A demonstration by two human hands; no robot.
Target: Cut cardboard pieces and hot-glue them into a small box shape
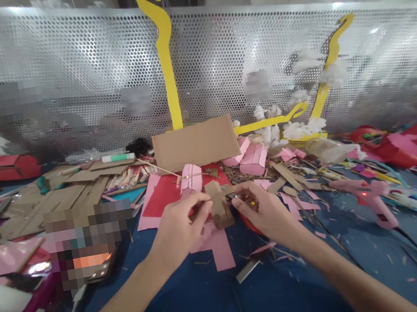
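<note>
- Cardboard piece [222, 211]: between both hands, above pink paper [223, 253].
- Marker [118, 157]: toward ten o'clock.
- Left hand [180, 223]: nine o'clock, finger and thumb pinching the piece's edge.
- Right hand [266, 210]: three o'clock, fingers curled; cannot tell whether they pinch anything.
- Glue gun [371, 197]: farther toward three o'clock.

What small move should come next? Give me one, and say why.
I'd steady the small cardboard piece with the left hand before freeing the right hand. Both hands seem to pinch it at its upper sides, while the pink glue gun, its red light showing, lies apart on the right.
</note>
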